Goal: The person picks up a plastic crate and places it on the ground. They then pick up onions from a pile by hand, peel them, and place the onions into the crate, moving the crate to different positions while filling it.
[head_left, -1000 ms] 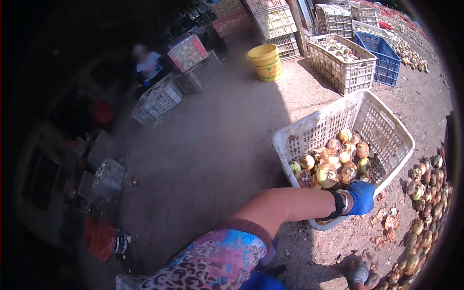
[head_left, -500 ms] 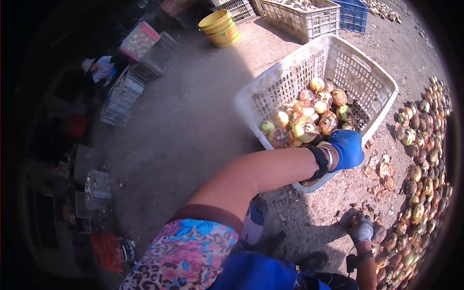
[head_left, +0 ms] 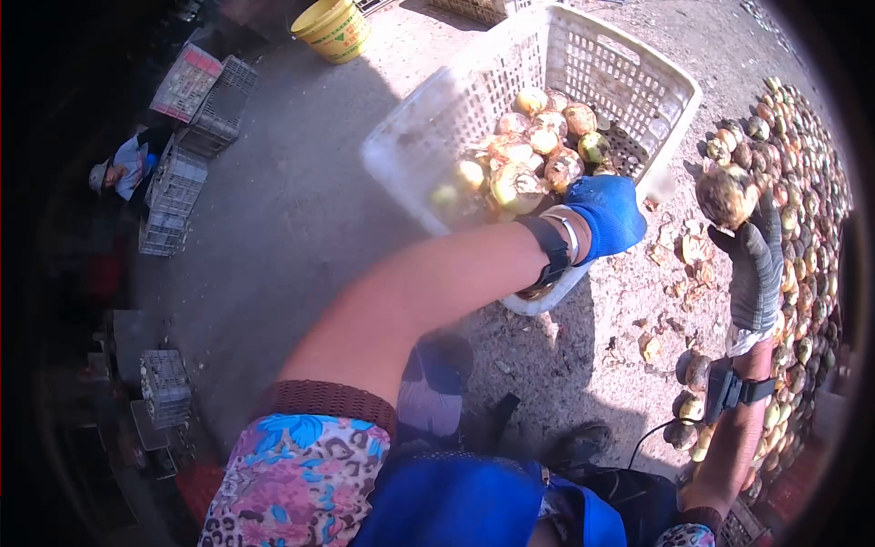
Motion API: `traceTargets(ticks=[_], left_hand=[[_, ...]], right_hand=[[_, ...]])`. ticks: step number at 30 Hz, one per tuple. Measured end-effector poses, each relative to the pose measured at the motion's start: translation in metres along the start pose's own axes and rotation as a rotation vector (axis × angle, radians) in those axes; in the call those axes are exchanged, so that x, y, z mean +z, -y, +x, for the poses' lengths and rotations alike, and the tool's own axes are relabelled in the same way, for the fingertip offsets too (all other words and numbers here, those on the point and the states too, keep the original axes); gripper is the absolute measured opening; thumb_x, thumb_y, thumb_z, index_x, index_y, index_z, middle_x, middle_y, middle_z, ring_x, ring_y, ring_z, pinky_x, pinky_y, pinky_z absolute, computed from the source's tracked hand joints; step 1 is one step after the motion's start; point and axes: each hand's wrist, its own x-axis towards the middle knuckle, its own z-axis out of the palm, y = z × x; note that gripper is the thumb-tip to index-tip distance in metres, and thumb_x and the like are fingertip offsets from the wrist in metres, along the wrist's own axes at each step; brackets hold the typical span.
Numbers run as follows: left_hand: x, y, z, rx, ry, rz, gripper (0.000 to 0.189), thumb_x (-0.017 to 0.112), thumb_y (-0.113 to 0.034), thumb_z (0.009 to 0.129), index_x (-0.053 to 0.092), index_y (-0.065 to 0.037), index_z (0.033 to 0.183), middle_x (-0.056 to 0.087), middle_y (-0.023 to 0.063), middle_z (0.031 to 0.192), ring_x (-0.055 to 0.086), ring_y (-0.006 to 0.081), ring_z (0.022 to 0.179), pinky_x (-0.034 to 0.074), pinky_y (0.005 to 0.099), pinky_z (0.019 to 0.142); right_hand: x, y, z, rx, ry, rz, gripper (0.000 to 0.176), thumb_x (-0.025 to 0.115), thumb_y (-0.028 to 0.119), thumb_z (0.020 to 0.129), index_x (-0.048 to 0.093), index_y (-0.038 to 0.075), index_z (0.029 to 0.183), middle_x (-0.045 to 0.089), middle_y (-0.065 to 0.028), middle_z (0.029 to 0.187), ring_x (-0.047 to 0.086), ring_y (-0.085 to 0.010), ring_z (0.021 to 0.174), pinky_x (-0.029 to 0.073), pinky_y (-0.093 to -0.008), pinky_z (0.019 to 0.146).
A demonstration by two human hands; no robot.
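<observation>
My left hand [head_left: 605, 217], in a blue glove, is closed over the near right rim of a pale plastic crate [head_left: 661, 150]; its fingertips are hidden. Inside the crate lies a heap of onions [head_left: 538, 150], some with brown, peeling skins. Out to the right, my right hand [head_left: 756, 260] wears a grey glove and holds up a single brownish onion [head_left: 727, 196] at its fingertips. Behind that hand, many onions [head_left: 802, 196] are spread over the ground.
Loose onion skins [head_left: 697, 251] litter the ground between crate and onion rows. A yellow bucket [head_left: 333, 32] stands at the back. On the left are stacked crates [head_left: 173, 196] with another person [head_left: 128, 169] beside them. Several loose onions [head_left: 690, 401] lie near my right forearm.
My right hand has risen from the ground beside the onion rows and now holds an onion up. My left hand stays at the crate rim. The whole view has shifted.
</observation>
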Motion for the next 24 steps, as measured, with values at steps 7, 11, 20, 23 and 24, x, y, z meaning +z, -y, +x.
traceTargets(ticks=[7, 11, 20, 23, 24], left_hand=[[0.017, 0.024, 0.018, 0.211, -0.04, 0.028, 0.042, 0.067, -0.036, 0.085, 0.068, 0.002, 0.102, 0.071, 0.0202, 0.087, 0.07, 0.0304, 0.085, 0.053, 0.041, 0.077], [0.019, 0.019, 0.017, 0.152, -0.057, -0.009, 0.038, 0.065, -0.031, 0.086, 0.068, 0.001, 0.107, 0.072, 0.0185, 0.094, 0.069, 0.0288, 0.087, 0.052, 0.0381, 0.08], [0.022, 0.028, 0.014, 0.179, 0.024, -0.347, 0.04, 0.064, -0.033, 0.085, 0.066, 0.001, 0.105, 0.071, 0.0178, 0.089, 0.07, 0.0272, 0.082, 0.053, 0.0393, 0.078], [0.023, 0.031, 0.018, 0.136, -0.061, -0.143, 0.038, 0.064, -0.028, 0.086, 0.065, 0.001, 0.11, 0.07, 0.0182, 0.087, 0.069, 0.0283, 0.081, 0.052, 0.0387, 0.077], [0.021, 0.028, 0.018, 0.148, -0.056, -0.143, 0.038, 0.064, -0.028, 0.086, 0.065, 0.001, 0.11, 0.07, 0.0182, 0.087, 0.069, 0.0283, 0.081, 0.052, 0.0387, 0.077]], right_hand=[[-0.101, -0.023, -0.036, 0.297, -0.355, -0.379, 0.052, 0.075, 0.02, 0.087, 0.058, 0.0, 0.132, 0.066, -0.0106, 0.127, 0.065, -0.0177, 0.108, 0.052, -0.0293, 0.092], [-0.15, -0.084, -0.133, 0.6, -0.169, -1.414, 0.072, 0.082, 0.035, 0.074, 0.057, 0.005, 0.135, 0.06, -0.0233, 0.132, 0.058, -0.0357, 0.122, 0.046, -0.0401, 0.104], [-0.158, -0.14, -0.144, 0.925, 0.01, -1.596, 0.065, 0.076, 0.02, 0.072, 0.057, 0.014, 0.134, 0.059, -0.0219, 0.128, 0.059, -0.0405, 0.118, 0.05, -0.0457, 0.098], [-0.208, -0.184, -0.144, 0.693, -0.165, -1.243, 0.068, 0.077, 0.022, 0.073, 0.055, 0.006, 0.136, 0.066, -0.0163, 0.117, 0.066, -0.0301, 0.105, 0.053, -0.0405, 0.092], [-0.226, -0.197, -0.147, 0.559, -0.079, -1.187, 0.068, 0.078, 0.022, 0.074, 0.055, 0.004, 0.135, 0.066, -0.0135, 0.114, 0.067, -0.026, 0.101, 0.054, -0.0372, 0.091]])
